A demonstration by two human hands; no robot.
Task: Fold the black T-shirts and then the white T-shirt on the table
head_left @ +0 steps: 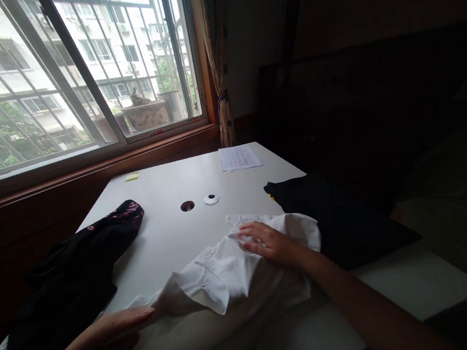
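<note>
A white garment [214, 277] with a collar lies rumpled across the near part of the white table [161, 191]. My right hand [270, 244] rests on its upper right part, fingers apart and pointing left. At the garment's left side is my left hand [120, 326], its fingers stretched toward the cloth and the thumb underneath partly in shadow; it touches the fabric's edge. Neither hand visibly grips the cloth.
Black clothing with pink print [94, 242] hangs over the table's left edge. Dark folded cloth [346, 222] lies at the right. Farther back are papers [240, 157], a yellow note [132, 176], a round hole [187, 206] and its white cover [211, 199].
</note>
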